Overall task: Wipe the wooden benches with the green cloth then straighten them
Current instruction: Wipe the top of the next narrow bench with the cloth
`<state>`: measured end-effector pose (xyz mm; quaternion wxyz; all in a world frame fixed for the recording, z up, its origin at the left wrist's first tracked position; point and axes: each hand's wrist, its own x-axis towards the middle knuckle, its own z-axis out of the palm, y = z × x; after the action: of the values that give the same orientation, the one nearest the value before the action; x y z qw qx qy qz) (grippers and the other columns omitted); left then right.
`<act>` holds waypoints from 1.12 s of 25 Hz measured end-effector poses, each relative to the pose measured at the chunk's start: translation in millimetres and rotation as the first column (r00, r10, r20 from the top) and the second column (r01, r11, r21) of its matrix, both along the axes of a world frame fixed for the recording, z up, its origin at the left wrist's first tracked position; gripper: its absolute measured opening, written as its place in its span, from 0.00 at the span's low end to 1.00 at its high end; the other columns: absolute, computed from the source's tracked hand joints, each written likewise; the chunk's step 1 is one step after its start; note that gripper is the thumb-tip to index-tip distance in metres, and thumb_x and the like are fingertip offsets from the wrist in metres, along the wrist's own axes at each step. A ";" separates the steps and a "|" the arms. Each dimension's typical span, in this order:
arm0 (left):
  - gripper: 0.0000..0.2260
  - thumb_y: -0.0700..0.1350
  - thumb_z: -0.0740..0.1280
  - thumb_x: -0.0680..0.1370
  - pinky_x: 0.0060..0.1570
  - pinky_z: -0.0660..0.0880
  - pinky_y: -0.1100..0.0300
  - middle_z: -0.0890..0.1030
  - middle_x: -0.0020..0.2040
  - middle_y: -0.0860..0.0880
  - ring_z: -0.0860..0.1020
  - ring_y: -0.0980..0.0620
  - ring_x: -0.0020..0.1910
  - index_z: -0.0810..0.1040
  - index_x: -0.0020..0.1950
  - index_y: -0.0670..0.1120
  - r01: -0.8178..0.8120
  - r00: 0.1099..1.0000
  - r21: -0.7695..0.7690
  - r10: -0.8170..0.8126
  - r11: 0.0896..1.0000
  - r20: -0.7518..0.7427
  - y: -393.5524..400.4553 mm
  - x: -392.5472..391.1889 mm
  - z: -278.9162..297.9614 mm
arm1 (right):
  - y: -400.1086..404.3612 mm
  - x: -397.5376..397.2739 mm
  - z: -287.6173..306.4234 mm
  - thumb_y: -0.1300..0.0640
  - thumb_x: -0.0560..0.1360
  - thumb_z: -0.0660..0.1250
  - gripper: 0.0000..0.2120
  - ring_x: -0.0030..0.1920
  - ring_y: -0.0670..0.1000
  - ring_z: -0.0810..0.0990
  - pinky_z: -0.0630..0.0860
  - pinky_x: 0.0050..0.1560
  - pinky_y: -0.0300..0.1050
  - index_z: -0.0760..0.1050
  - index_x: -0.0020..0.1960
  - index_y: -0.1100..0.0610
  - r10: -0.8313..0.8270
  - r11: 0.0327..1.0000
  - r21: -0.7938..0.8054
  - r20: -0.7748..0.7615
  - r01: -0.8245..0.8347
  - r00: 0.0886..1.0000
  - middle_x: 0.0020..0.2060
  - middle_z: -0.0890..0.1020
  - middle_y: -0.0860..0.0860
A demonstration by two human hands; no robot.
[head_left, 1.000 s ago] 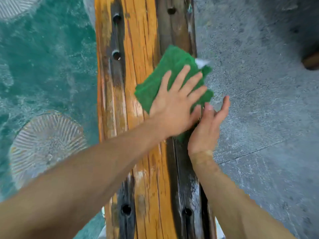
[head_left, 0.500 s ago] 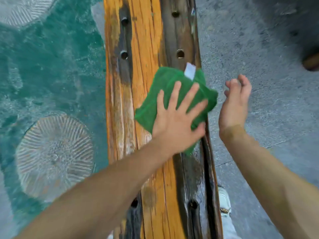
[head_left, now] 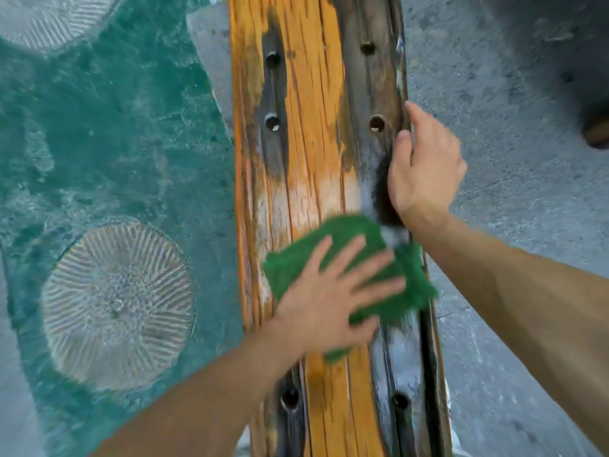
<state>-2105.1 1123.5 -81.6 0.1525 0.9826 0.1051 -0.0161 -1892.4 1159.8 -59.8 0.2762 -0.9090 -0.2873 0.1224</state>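
A long wooden bench (head_left: 309, 127) runs away from me down the middle of the view, orange with dark worn stripes and several round holes. The green cloth (head_left: 352, 239) lies flat on the bench top. My left hand (head_left: 333, 298) presses on the cloth with fingers spread and straight. My right hand (head_left: 425, 166) is further along, at the bench's right edge, with its fingers curled over that edge and the thumb on top. Part of the cloth is hidden under my left palm.
Left of the bench the ground is painted teal (head_left: 108, 143), with a round ribbed disc (head_left: 115, 305) set in it. Grey concrete floor (head_left: 514, 94) lies to the right. A brown object (head_left: 598, 133) shows at the far right edge.
My left hand has slid the cloth back toward me along the bench. My right hand, which hung free beside the bench, has come down and taken hold of the right edge.
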 end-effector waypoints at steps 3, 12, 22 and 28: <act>0.28 0.68 0.47 0.81 0.77 0.44 0.33 0.48 0.83 0.55 0.46 0.43 0.82 0.49 0.81 0.66 -0.353 0.933 0.154 0.360 0.923 -0.023 131.7 74.5 -1.4 | 12.5 4.9 -6.3 0.47 0.81 0.51 0.22 0.73 0.52 0.64 0.61 0.69 0.59 0.65 0.74 0.42 0.021 0.999 0.026 0.008 -0.021 1.000 0.72 0.70 0.44; 0.29 0.65 0.51 0.81 0.66 0.63 0.27 0.54 0.83 0.49 0.53 0.39 0.81 0.56 0.82 0.61 -0.634 0.746 0.068 0.632 0.771 -0.213 -21.0 -43.8 18.7 | 35.7 -6.4 -31.6 0.40 0.81 0.46 0.28 0.78 0.58 0.57 0.61 0.70 0.66 0.46 0.80 0.42 0.132 0.973 -0.191 0.007 -0.129 0.991 0.81 0.52 0.47; 0.28 0.62 0.42 0.82 0.72 0.45 0.25 0.44 0.84 0.50 0.42 0.38 0.81 0.45 0.83 0.60 -0.828 0.535 0.125 0.836 0.547 -0.118 284.3 187.2 0.0 | 38.8 -7.4 -31.8 0.41 0.80 0.47 0.29 0.78 0.58 0.58 0.67 0.66 0.68 0.45 0.79 0.41 0.122 0.965 -0.229 -0.033 -0.126 0.992 0.81 0.51 0.45; 0.25 0.58 0.47 0.85 0.72 0.57 0.32 0.52 0.84 0.49 0.56 0.39 0.80 0.52 0.83 0.58 -0.220 0.957 0.156 0.244 0.963 -0.155 195.4 58.8 12.9 | 38.8 -7.1 -23.7 0.45 0.81 0.43 0.28 0.79 0.57 0.56 0.68 0.67 0.66 0.44 0.81 0.45 0.140 0.957 -0.249 -0.055 -0.149 0.989 0.81 0.51 0.45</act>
<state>-2046.3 1318.9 -68.7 0.0758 0.9664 0.2336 -0.0758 -1899.4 1198.6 -83.5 0.1540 -0.9108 -0.3299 0.1945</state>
